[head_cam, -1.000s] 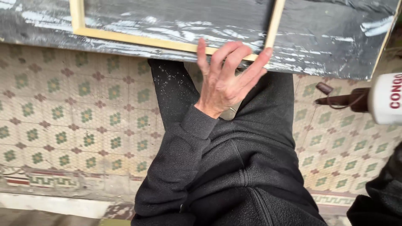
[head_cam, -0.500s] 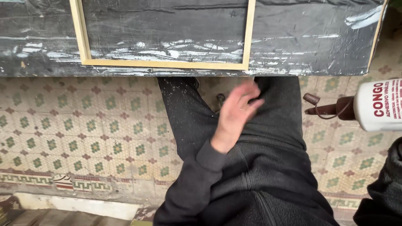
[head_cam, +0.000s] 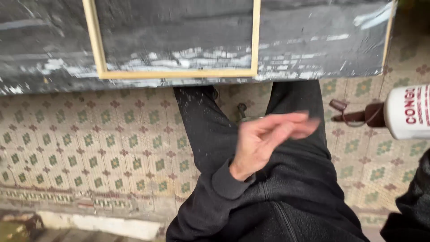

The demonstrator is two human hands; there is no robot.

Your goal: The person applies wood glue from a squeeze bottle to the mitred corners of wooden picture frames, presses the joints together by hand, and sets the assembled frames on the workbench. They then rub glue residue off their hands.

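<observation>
My left hand (head_cam: 264,139) hovers over my dark trousers (head_cam: 201,130), blurred, fingers stretched out to the right and holding nothing. Above it a thin light wooden frame (head_cam: 179,73) lies flat on a dark worktop (head_cam: 313,45) streaked with white. At the right edge a white glue bottle (head_cam: 410,112) with a brown nozzle (head_cam: 354,115) points left, level with my hand. My right hand is out of view; only a dark sleeve (head_cam: 410,210) shows at the lower right.
Patterned floor tiles (head_cam: 89,134) in cream, green and red lie below the worktop's front edge. A pale stone step (head_cam: 103,224) runs along the bottom left. A small dark object (head_cam: 242,110) lies on the floor between my legs.
My left hand has dropped from the worktop's front edge down towards my lap and turned sideways. The glue bottle has come further into view from the right.
</observation>
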